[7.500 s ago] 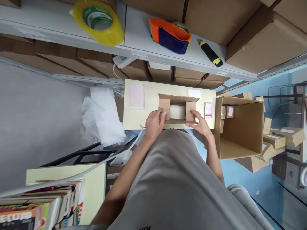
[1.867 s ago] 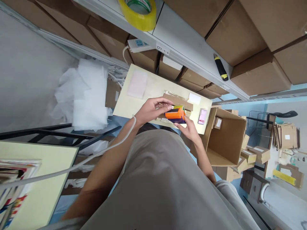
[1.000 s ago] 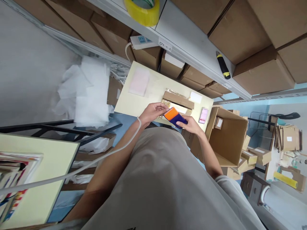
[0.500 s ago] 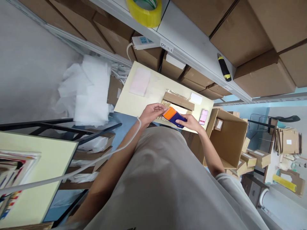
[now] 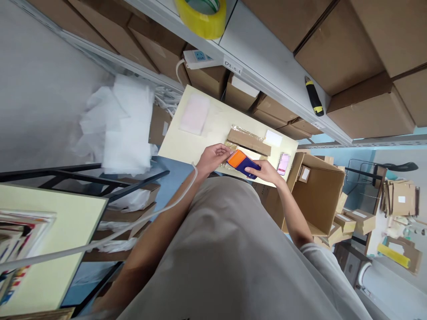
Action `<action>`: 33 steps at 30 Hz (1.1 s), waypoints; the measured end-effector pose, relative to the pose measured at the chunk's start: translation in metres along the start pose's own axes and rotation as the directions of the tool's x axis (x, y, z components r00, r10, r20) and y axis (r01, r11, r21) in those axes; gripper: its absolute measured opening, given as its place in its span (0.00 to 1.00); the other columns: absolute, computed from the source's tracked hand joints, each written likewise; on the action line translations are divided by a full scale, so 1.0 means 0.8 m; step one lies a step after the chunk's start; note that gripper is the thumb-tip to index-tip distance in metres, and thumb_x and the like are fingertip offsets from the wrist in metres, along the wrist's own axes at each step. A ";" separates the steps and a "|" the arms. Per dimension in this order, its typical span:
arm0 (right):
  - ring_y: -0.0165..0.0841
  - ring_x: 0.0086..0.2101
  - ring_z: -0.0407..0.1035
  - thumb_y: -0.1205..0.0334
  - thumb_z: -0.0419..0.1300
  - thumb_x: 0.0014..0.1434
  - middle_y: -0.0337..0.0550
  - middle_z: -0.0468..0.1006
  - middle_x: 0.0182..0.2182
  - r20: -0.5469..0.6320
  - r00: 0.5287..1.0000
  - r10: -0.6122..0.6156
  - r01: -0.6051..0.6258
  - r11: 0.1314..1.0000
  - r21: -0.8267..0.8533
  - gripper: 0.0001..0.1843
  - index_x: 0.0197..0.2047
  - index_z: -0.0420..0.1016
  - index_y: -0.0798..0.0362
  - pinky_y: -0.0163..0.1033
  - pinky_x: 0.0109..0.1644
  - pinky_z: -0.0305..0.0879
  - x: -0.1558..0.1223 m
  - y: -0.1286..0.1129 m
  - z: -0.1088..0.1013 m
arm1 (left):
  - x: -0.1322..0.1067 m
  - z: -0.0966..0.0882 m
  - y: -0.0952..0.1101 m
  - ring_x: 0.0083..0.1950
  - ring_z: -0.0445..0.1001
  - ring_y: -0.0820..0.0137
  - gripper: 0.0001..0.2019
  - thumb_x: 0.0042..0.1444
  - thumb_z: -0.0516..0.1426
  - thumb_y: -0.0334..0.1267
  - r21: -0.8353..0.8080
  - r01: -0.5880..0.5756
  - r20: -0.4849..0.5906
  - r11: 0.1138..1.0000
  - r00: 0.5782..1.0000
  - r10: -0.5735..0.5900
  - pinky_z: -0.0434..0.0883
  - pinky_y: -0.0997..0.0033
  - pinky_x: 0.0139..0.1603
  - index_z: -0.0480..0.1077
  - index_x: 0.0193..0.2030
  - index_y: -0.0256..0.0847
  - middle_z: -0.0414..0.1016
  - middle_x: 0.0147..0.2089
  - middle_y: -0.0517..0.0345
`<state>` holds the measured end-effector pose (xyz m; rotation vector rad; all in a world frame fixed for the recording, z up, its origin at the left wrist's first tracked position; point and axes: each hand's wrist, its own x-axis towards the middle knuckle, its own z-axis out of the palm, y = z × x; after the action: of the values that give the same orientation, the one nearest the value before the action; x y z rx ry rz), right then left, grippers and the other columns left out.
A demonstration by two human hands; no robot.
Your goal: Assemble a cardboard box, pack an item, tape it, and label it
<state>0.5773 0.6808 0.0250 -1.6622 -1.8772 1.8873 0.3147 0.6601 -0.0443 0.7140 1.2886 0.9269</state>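
Observation:
In the head view, an orange and dark blue block-shaped thing, whose kind I cannot make out, is held over the front edge of the pale table. My right hand is closed around its blue end, thumb on top. The fingers of my left hand are pinched together at the orange end; whether they hold a small piece of something is too small to tell. Just behind lies a flat cardboard box with clear tape along its edges. A phone with a lit screen rests to the right.
A shelf above the table bears a yellow tape roll, a black and yellow utility knife and a power strip. An open carton stands at the right. A white cable crosses my left forearm. White foam sheets hang left.
Hardly anything differs. The view has shifted very slightly; both hands stay at the orange and blue thing.

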 end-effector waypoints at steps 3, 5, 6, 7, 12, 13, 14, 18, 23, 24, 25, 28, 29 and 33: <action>0.44 0.36 0.88 0.17 0.70 0.61 0.48 0.91 0.34 0.059 0.998 0.000 -0.002 0.999 0.045 0.41 0.43 0.85 0.53 0.41 0.41 0.82 0.002 -0.002 -0.005 | 0.003 0.008 -0.003 0.43 0.83 0.61 0.20 0.50 0.75 0.55 0.013 -0.041 -0.026 0.999 0.999 0.041 0.82 0.61 0.50 0.78 0.36 0.42 0.86 0.39 0.51; 0.42 0.34 0.87 0.17 0.68 0.62 0.47 0.91 0.33 0.106 0.994 0.007 -0.010 1.000 0.028 0.41 0.42 0.84 0.52 0.41 0.39 0.81 -0.001 -0.006 -0.014 | 0.006 0.010 -0.002 0.42 0.83 0.61 0.18 0.53 0.73 0.54 0.044 -0.074 -0.076 0.996 0.994 0.078 0.81 0.61 0.48 0.79 0.36 0.42 0.85 0.38 0.51; 0.42 0.34 0.87 0.17 0.68 0.63 0.47 0.91 0.33 0.123 0.992 0.017 -0.017 1.000 -0.001 0.40 0.40 0.84 0.52 0.40 0.39 0.81 -0.004 -0.009 -0.021 | 0.008 0.008 -0.002 0.41 0.82 0.61 0.17 0.54 0.73 0.53 0.061 -0.089 -0.114 0.994 0.989 0.095 0.81 0.61 0.47 0.79 0.36 0.42 0.85 0.37 0.52; 0.42 0.33 0.87 0.18 0.68 0.64 0.46 0.91 0.32 0.134 0.990 0.032 -0.028 0.999 -0.035 0.40 0.39 0.84 0.52 0.40 0.38 0.81 -0.007 -0.012 -0.029 | 0.011 0.005 0.000 0.41 0.82 0.62 0.17 0.55 0.72 0.53 0.076 -0.100 -0.158 0.992 0.981 0.111 0.80 0.61 0.47 0.79 0.36 0.42 0.85 0.37 0.52; 0.43 0.32 0.86 0.20 0.73 0.60 0.47 0.91 0.31 0.173 0.978 0.116 -0.108 0.993 -0.056 0.38 0.38 0.85 0.51 0.41 0.35 0.80 -0.010 -0.029 -0.090 | 0.034 -0.016 0.004 0.44 0.83 0.61 0.18 0.55 0.74 0.53 0.088 -0.093 -0.288 0.992 0.951 0.114 0.80 0.63 0.50 0.80 0.38 0.41 0.86 0.40 0.51; 0.42 0.31 0.86 0.20 0.74 0.59 0.47 0.91 0.30 0.182 0.976 0.120 -0.113 0.992 -0.052 0.38 0.38 0.85 0.51 0.41 0.35 0.80 -0.006 -0.032 -0.102 | 0.038 -0.017 0.004 0.45 0.83 0.62 0.18 0.55 0.74 0.53 0.089 -0.085 -0.294 0.992 0.950 0.107 0.80 0.63 0.50 0.80 0.38 0.41 0.87 0.41 0.50; 0.42 0.31 0.85 0.21 0.75 0.58 0.47 0.90 0.30 0.193 0.974 0.120 -0.111 0.992 -0.059 0.37 0.37 0.84 0.51 0.41 0.35 0.80 0.000 -0.035 -0.112 | 0.043 -0.017 0.003 0.45 0.83 0.62 0.18 0.56 0.74 0.53 0.091 -0.079 -0.303 0.993 0.947 0.103 0.80 0.64 0.49 0.80 0.39 0.41 0.87 0.42 0.50; 0.39 0.30 0.81 0.21 0.73 0.61 0.47 0.89 0.28 0.262 0.959 0.109 -0.074 0.988 -0.139 0.38 0.33 0.85 0.53 0.42 0.38 0.79 0.036 -0.041 -0.134 | 0.057 -0.012 -0.008 0.45 0.82 0.64 0.14 0.58 0.71 0.49 0.068 -0.068 -0.350 0.995 0.932 0.087 0.79 0.67 0.46 0.80 0.41 0.40 0.87 0.43 0.51; 0.39 0.29 0.78 0.17 0.72 0.57 0.46 0.87 0.27 0.264 0.955 0.138 -0.070 0.965 -0.252 0.42 0.32 0.85 0.53 0.42 0.38 0.76 0.080 -0.027 -0.130 | 0.073 -0.016 -0.037 0.41 0.80 0.65 0.11 0.58 0.70 0.45 0.029 -0.003 -0.368 1.000 0.930 0.013 0.78 0.67 0.45 0.78 0.38 0.41 0.85 0.40 0.52; 0.38 0.29 0.77 0.16 0.72 0.57 0.46 0.87 0.26 0.265 0.952 0.152 -0.078 0.960 -0.270 0.42 0.32 0.84 0.53 0.42 0.38 0.75 0.086 -0.024 -0.127 | 0.076 -0.017 -0.043 0.41 0.80 0.65 0.10 0.58 0.70 0.45 0.040 0.003 -0.372 0.999 0.928 0.012 0.78 0.66 0.47 0.78 0.38 0.42 0.85 0.39 0.53; 0.37 0.29 0.76 0.16 0.71 0.56 0.45 0.86 0.26 0.266 0.951 0.160 -0.082 0.955 -0.284 0.42 0.32 0.84 0.53 0.41 0.38 0.75 0.092 -0.021 -0.125 | 0.079 -0.019 -0.049 0.42 0.80 0.65 0.10 0.58 0.70 0.44 0.054 0.004 -0.377 0.999 0.926 0.016 0.78 0.66 0.49 0.78 0.37 0.42 0.85 0.39 0.53; 0.35 0.28 0.75 0.15 0.71 0.57 0.42 0.85 0.24 0.263 0.952 0.154 -0.073 0.952 -0.296 0.43 0.32 0.84 0.53 0.40 0.38 0.73 0.104 -0.018 -0.119 | 0.089 -0.021 -0.064 0.43 0.80 0.64 0.09 0.57 0.69 0.43 0.086 0.015 -0.394 0.996 0.919 0.020 0.79 0.65 0.53 0.77 0.36 0.43 0.86 0.39 0.53; 0.35 0.28 0.74 0.15 0.70 0.57 0.41 0.85 0.24 0.265 0.952 0.151 -0.070 0.954 -0.293 0.43 0.33 0.85 0.53 0.39 0.37 0.73 0.107 -0.018 -0.117 | 0.093 -0.022 -0.068 0.44 0.81 0.64 0.08 0.57 0.69 0.42 0.085 0.028 -0.395 0.996 0.919 0.008 0.79 0.64 0.53 0.77 0.35 0.43 0.86 0.39 0.52; 0.34 0.29 0.75 0.17 0.73 0.57 0.40 0.86 0.27 0.254 0.953 0.166 -0.084 0.948 -0.306 0.41 0.37 0.87 0.53 0.38 0.36 0.71 0.116 -0.016 -0.110 | 0.103 -0.021 -0.084 0.44 0.81 0.63 0.08 0.56 0.70 0.41 0.027 0.101 -0.363 0.995 0.928 -0.084 0.79 0.63 0.54 0.76 0.35 0.43 0.85 0.38 0.52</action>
<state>0.5846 0.8064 0.0000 -1.7052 -2.3101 2.0727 0.3117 0.7001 -0.1441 0.5249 1.6586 0.9843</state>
